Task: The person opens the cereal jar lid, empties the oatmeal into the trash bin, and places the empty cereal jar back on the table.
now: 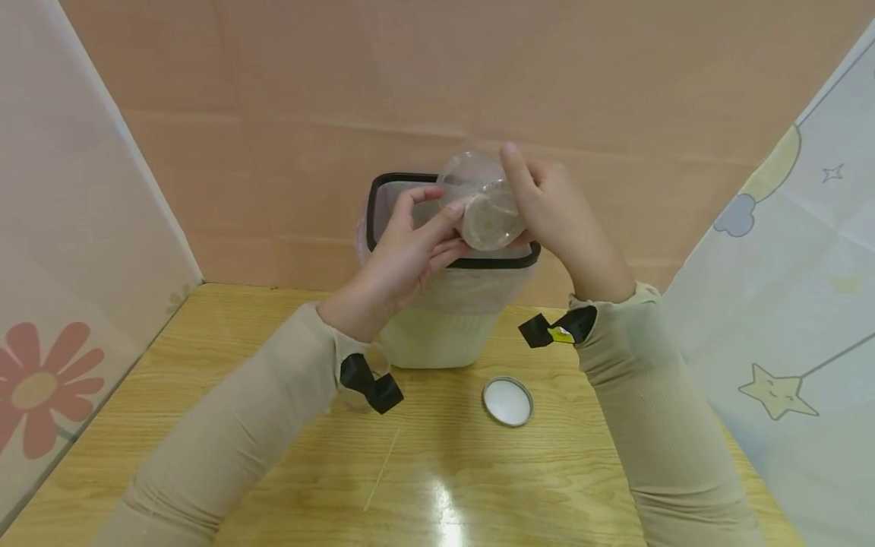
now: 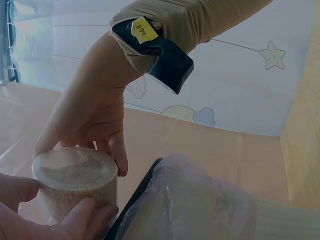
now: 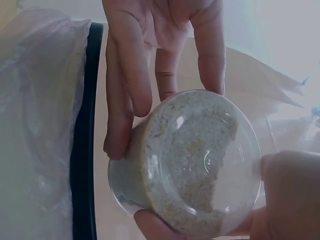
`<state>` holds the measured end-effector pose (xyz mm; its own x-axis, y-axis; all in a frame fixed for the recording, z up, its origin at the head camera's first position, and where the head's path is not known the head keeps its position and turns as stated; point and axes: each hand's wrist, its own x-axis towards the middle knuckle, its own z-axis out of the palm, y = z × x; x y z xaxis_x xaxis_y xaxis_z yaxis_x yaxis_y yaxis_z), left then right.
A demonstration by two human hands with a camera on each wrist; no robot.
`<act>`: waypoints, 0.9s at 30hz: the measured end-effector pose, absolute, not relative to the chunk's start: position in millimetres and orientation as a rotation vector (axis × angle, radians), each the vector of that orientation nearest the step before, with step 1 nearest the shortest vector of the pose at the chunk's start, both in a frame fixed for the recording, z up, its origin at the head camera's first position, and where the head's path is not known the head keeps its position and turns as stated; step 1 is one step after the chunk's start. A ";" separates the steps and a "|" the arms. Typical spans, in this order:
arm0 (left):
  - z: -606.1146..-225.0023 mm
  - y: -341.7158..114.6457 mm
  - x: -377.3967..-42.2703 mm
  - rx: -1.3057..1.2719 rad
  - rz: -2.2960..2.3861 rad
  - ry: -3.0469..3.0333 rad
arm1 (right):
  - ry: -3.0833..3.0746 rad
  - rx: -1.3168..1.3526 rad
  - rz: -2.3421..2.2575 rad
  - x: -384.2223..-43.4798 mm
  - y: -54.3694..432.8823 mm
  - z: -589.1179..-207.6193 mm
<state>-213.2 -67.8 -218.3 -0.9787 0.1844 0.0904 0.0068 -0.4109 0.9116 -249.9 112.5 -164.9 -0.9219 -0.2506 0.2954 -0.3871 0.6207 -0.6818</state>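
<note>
A clear jar (image 1: 488,216) is held tilted over the bin's opening, its round base turned towards me. Pale, crumbly stuff lies inside it, seen through the base of the jar (image 3: 200,165) in the right wrist view. My left hand (image 1: 413,247) grips the jar's left side, thumb near the base and fingers lower down. From the right, my right hand (image 1: 557,205) holds it with the thumb up; most of its other fingers are hidden behind the jar. Below both hands stands the bin (image 1: 437,330), with a black rim and a thin plastic liner.
A round white lid with a metal rim (image 1: 508,401) lies on the wooden table (image 1: 287,471), in front of the bin. A thin pale stick (image 1: 383,469) lies further left. Behind the bin rises a peach cloth wall (image 1: 307,114), with patterned cloth on both sides.
</note>
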 end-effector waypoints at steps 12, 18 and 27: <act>-221.9 -71.0 -212.9 0.403 2.473 1.976 | -2.690 0.488 1.309 -248.7 109.2 -167.4; -224.8 -75.8 -216.2 0.499 2.363 2.304 | -2.681 0.512 1.357 -250.3 110.7 -173.1; -222.0 -79.6 -223.7 0.484 2.387 2.434 | -2.669 0.530 1.616 -248.5 109.4 -175.5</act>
